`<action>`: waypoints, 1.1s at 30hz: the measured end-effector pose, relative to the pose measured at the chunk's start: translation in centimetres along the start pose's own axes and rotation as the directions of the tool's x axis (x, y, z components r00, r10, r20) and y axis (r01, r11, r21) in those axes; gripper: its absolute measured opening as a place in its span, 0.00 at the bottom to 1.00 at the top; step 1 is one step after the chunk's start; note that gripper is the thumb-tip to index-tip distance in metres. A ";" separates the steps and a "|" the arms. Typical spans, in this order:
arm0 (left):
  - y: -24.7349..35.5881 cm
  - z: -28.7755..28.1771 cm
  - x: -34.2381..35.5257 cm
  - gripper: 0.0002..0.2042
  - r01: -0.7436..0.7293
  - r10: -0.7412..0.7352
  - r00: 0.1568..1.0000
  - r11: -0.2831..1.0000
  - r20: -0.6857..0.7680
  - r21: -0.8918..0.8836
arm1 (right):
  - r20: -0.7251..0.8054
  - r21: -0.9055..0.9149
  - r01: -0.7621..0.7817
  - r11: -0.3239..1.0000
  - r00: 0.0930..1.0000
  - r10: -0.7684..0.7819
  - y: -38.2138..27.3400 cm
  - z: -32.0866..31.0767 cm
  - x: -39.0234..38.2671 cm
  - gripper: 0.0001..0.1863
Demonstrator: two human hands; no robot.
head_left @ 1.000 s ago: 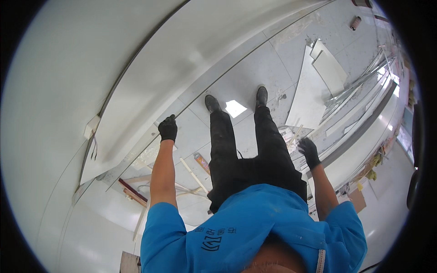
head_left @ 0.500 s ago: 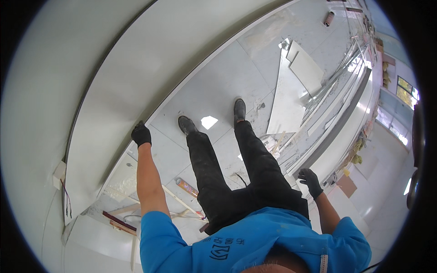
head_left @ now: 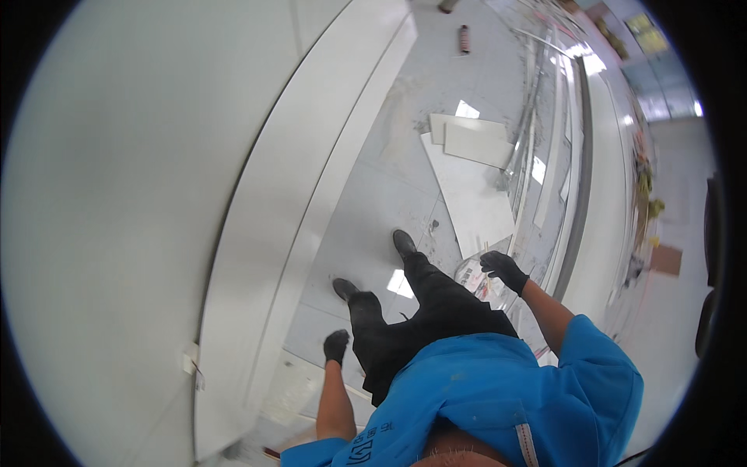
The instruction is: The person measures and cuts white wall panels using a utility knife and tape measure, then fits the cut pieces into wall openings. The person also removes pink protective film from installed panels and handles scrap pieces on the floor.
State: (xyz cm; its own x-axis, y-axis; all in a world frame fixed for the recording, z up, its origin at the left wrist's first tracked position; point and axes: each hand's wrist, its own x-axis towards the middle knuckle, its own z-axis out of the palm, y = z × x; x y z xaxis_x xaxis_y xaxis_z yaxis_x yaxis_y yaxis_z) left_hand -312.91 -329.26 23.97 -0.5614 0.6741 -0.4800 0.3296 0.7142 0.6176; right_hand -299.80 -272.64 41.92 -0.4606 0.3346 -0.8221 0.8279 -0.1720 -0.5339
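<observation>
My left hand (head_left: 336, 347), in a black glove, hangs low beside my left leg. It is apart from the long white panel (head_left: 272, 257) on my left, and nothing shows in it. Its fingers are bunched into a dark shape too small and blurred to read. Farther right, my right hand (head_left: 504, 272), also black-gloved, is held out in front of my right thigh. Its fingers are loosely bent and apart, with nothing in them. Below it in the picture's depth lies a large white board (head_left: 472, 204) on the floor, which the hand does not touch.
Two smaller white pieces (head_left: 476, 142) lie on the big board's far end. Long strips (head_left: 554, 167) and a dark-edged long panel (head_left: 582, 179) run along the right. A reddish can (head_left: 464, 39) stands far ahead on the tiled floor (head_left: 385, 191). A pale wall (head_left: 132, 210) rises left.
My left hand has let go of the white panel's edge and dropped toward my leg. My right hand has swung forward. The view has turned and shifted, with the panel's edge face now showing.
</observation>
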 end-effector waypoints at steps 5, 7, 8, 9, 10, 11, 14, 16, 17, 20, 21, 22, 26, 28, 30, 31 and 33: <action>1.8 -6.0 3.6 0.14 0.248 -0.159 0.966 0.787 0.202 -0.565 | -0.284 0.358 0.213 0.909 0.952 -0.111 6.5 1.5 -5.9 0.19; 1.3 -10.6 5.8 0.13 0.473 -0.279 0.879 0.614 0.387 -0.632 | -0.430 0.555 0.332 0.763 0.899 -0.078 11.9 4.6 -9.7 0.18; 1.1 -12.9 7.0 0.13 0.526 -0.319 0.848 0.610 0.423 -0.593 | -0.457 0.621 0.309 0.720 0.889 0.014 14.5 6.2 -11.6 0.17; 0.7 -15.4 8.2 0.13 0.550 -0.360 0.827 0.677 0.431 -0.489 | -0.440 0.652 0.243 0.718 0.893 0.097 17.2 8.0 -13.5 0.17; 0.5 -17.8 9.9 0.12 0.536 -0.378 0.827 0.754 0.415 -0.381 | -0.435 0.667 0.165 0.727 0.878 0.200 19.6 10.1 -15.0 0.17; 0.2 -20.1 11.3 0.10 0.453 -0.343 0.843 0.868 0.414 -0.202 | -0.394 0.638 0.014 0.770 0.865 0.310 21.8 11.6 -16.4 0.18; 1.3 -26.0 14.9 0.05 -0.202 -0.093 0.766 0.904 0.636 0.376 | -0.323 0.708 -0.111 0.697 0.827 0.460 27.9 16.6 -20.0 0.19; 5.2 -28.4 17.3 0.04 -0.741 -0.195 0.591 0.252 0.783 0.622 | -0.337 0.756 -0.117 0.644 0.774 0.536 31.1 19.4 -21.1 0.19; 7.8 -29.1 18.6 0.04 -0.812 -0.217 0.559 0.050 0.800 0.581 | -0.338 0.772 -0.110 0.626 0.764 0.550 32.4 20.3 -21.0 0.19; 17.2 -25.0 22.3 0.08 -0.806 -0.227 0.579 -0.011 0.783 0.592 | -0.403 0.741 -0.009 0.672 0.794 0.455 35.1 21.7 -20.8 0.17; 20.1 -23.4 22.7 0.09 -0.800 -0.244 0.587 -0.027 0.772 0.600 | -0.408 0.818 0.072 0.570 0.771 0.488 35.6 21.7 -20.7 0.17; 23.5 -22.3 23.8 0.09 -0.809 -0.270 0.575 -0.044 0.773 0.586 | -0.393 0.878 0.143 0.458 0.762 0.515 35.8 21.3 -20.9 0.16; 37.9 -11.5 28.7 0.09 -0.863 0.127 0.452 0.310 0.883 0.398 | -0.472 0.864 0.473 0.171 0.643 0.603 35.4 19.2 -23.6 0.17; 46.2 -3.8 29.2 0.10 -0.245 0.003 0.651 0.947 0.759 0.206 | -0.510 0.804 0.574 0.154 0.532 0.676 35.8 18.7 -25.9 0.17; 53.3 2.2 28.2 0.12 -0.219 0.081 0.610 0.973 0.788 0.070 | -0.525 0.724 0.686 0.077 0.475 0.706 36.8 20.1 -27.4 0.17; 56.4 4.7 27.3 0.13 -0.198 0.117 0.604 0.980 0.788 0.006 | -0.480 0.728 0.684 0.053 0.453 0.752 37.5 21.4 -27.9 0.16; 60.9 8.6 25.2 0.15 -0.325 0.261 0.502 0.940 0.825 -0.100 | -0.414 0.739 0.673 0.027 0.422 0.807 39.5 25.2 -28.1 0.15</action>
State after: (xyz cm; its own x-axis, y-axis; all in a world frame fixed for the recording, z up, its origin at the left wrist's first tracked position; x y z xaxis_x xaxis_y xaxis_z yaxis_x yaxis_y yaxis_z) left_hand -300.48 -267.16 44.11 0.4305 0.6802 -0.5932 0.4163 0.4335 0.7992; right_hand -262.22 -312.22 38.94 0.6062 0.3855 -0.6957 -0.5239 -0.4646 -0.7139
